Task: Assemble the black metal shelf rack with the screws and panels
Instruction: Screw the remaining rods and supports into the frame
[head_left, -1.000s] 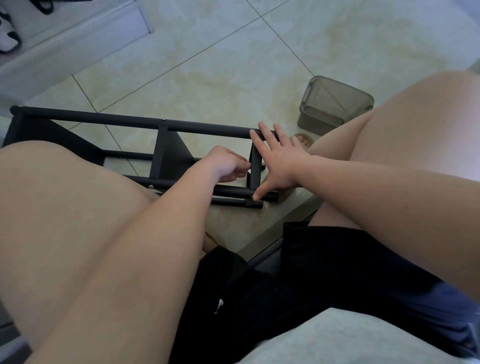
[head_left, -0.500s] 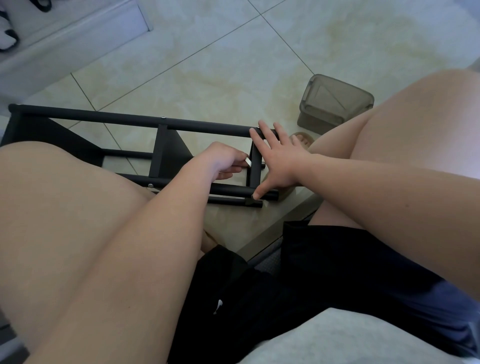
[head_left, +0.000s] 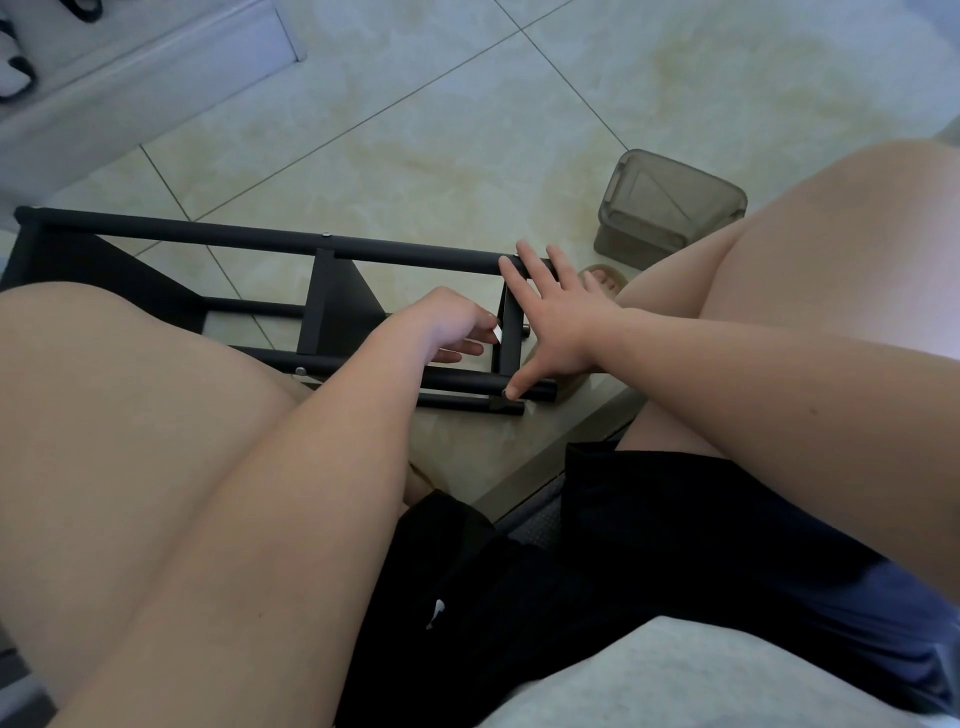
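Left hand (head_left: 452, 327) advanced, pinching pale piece (head_left: 497, 333) at rack (head_left: 260, 240) end; right hand (head_left: 558, 322) flat, bracing; weak pinch risks dropping.

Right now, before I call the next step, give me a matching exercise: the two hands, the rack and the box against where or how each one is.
Things:
1. left hand
2. right hand
3. plastic box
4. black rack

Places or states:
A. lies on the tile floor between the knees
B. fingers spread flat over the rack's end bar
C. pinches a small pale piece beside the end bar
D. stands on the floor past the rack's end

Pairs: 1-C, 2-B, 3-D, 4-A
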